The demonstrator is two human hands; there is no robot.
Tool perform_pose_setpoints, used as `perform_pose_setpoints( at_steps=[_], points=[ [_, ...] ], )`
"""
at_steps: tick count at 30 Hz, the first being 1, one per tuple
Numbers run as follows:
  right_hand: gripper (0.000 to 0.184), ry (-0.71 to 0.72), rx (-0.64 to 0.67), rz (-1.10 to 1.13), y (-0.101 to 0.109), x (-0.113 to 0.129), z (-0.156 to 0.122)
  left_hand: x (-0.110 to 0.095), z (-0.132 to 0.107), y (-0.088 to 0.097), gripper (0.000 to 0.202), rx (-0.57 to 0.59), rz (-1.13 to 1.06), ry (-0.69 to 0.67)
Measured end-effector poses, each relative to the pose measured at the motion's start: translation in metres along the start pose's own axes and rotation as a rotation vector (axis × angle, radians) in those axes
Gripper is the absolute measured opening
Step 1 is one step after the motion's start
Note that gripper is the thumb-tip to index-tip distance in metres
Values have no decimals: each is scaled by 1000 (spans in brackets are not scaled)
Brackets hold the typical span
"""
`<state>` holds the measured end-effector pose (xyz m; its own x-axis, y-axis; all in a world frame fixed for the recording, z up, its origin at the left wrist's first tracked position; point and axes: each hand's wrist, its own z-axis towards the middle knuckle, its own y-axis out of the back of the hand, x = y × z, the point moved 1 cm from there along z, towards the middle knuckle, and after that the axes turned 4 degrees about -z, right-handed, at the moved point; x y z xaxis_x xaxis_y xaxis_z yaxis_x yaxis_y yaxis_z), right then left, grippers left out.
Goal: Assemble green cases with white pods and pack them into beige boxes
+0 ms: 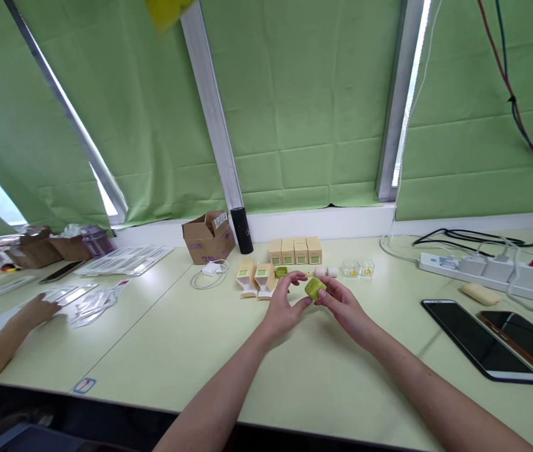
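Above the table, a small yellow-green case with rounded edges (315,289) is pinched in the fingers of my right hand (345,309). My left hand (285,306) is at the case's left side, thumb and fingers apart; whether the thumb tip touches the case I cannot tell. Just behind my left hand stand two opened cardboard boxes (246,279) with green labels. A second small green piece (280,272) lies beside them. Further back is a row of several closed small boxes (294,251). Two clear containers with yellow bits (358,269) and small white-pink pieces (326,272) are to their right.
A brown carton (208,238), a black cylinder (242,231) and a white charger with cable (212,269) stand behind, to the left. At right are a power strip (483,271) and two phones (480,339). Another person's hand (39,311) rests near plastic packets (95,304).
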<state>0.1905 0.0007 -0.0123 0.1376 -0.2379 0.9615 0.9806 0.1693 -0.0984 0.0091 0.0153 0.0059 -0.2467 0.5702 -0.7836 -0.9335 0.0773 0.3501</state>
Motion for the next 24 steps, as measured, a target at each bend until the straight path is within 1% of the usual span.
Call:
perform_pose_setpoints(
  at_steps=[3, 6, 9, 12, 15, 19, 22, 24],
  points=[
    [58, -17, 6, 11, -1, 0, 0, 0, -1, 1, 50, 11, 31, -66],
    [55, -28, 23, 11, -2, 0, 0, 2, -1, 1, 53, 59, 49, -121],
    [53, -41, 46, 2, -4, 2, -1, 2, -2, -1, 54, 117, 49, -144],
    [54, -53, 42, 3, -5, 1, -1, 0, -3, -3, 49, 140, 43, -152],
    [54, -83, 41, 45, -4, -1, 0, -1, -2, -3, 46, 112, 26, -138],
    [58, -141, 11, 98, 0, -5, 1, 0, 0, -1, 46, 31, -12, -75],
    [58, -174, -21, 85, 2, -8, 3, 5, 2, 0, 49, -39, -68, -8],
    [56, -197, -31, 39, 3, -13, 4, 9, 4, 0, 49, -67, -143, 35]
  ],
)
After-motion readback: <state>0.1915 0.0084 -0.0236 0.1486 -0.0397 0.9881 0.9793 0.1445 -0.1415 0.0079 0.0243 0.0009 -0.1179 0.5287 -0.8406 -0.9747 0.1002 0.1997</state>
